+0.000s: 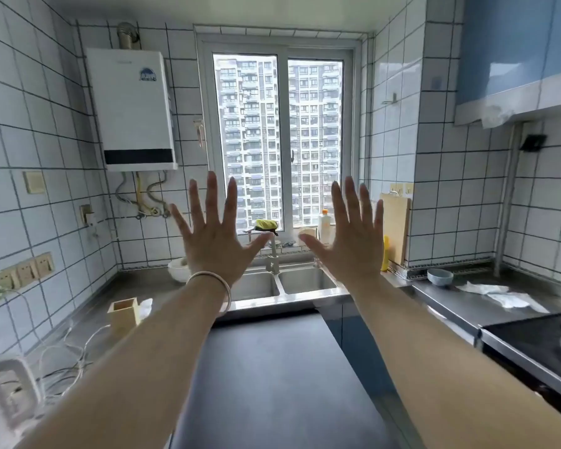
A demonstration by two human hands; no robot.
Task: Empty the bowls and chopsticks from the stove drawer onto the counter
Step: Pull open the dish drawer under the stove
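In a narrow white-tiled kitchen w/ steel counters on three sides, both bare arms stretch fwd at chest height: left hand (215,235) and right hand (350,241) are spread flat, backs to the camera, fingers fanned wide, gripping nothing and touching nothing. A pale thin bangle (221,283) rings the left wrist. Behind the hands sits a stainless double-basin sink (308,280) w/ a steel tap (272,254) between the basins, under a sliding window (282,140) facing grey apartment towers. A yellow-and-black cloth (266,225) lies on the sill; next to it a white plastic bottle w/ orange cap (324,226). Left wall: white boxy gas water heater (132,108). Left steel counter (88,322) holds a white round ceramic bowl (178,268) near the sink, a pale wooden square holder (123,314) and tangled white cables (65,354). Right steel counter (460,306) carries a small pale-blue bowl (440,277), crumpled white paper towels (499,294), and a light wooden cutting board (395,230) leaning upright on the tiled wall. The black glass stove top (538,341) shows at the right edge; its drawer can't be made out, nor any chopsticks. Both hands are well apart from either bowl.
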